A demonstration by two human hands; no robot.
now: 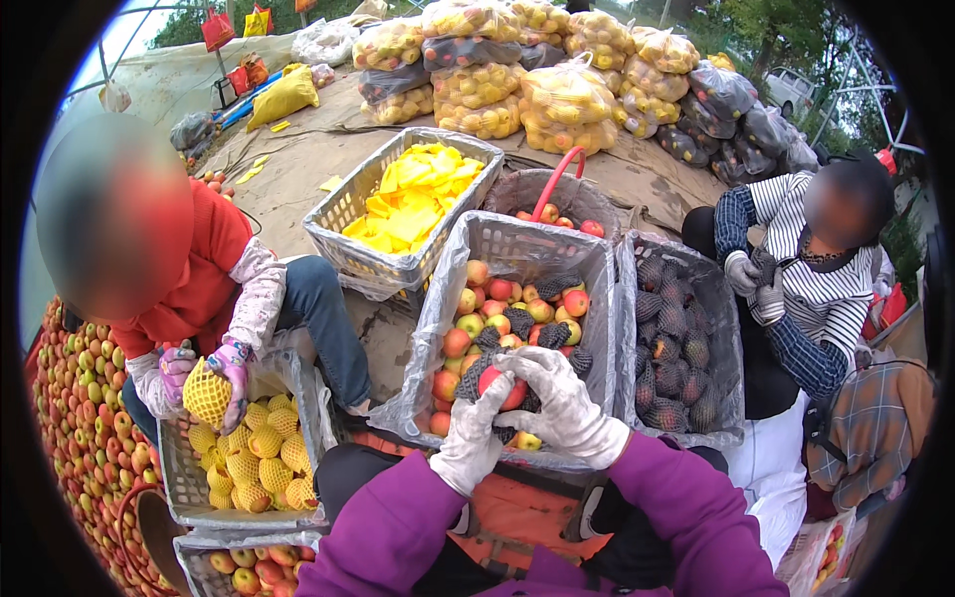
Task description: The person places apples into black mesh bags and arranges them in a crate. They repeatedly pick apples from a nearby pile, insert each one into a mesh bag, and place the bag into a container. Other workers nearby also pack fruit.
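Observation:
Both my hands wear whitish work gloves and are raised over the near end of a lined crate [606, 298]. Between them is a red apple [511, 390]; my left hand [472, 438] grips its left side, and my right hand [569, 406] curls over it from the right. Dark foam netting shows around the apple's lower part, but the fingers hide whether it is wrapped round this fruit. Beneath, the crate holds loose red and yellow apples [497, 318] among several dark foam nets [555, 286].
Right of it stands a crate of dark-netted apples [676, 338]. A crate of yellow foam nets [413, 194] and a red-handled basket [557, 184] lie beyond. Co-workers sit left and right; the left one holds a yellow-netted apple [206, 394] above a crate [184, 502]. Bagged fruit [473, 85] is piled behind.

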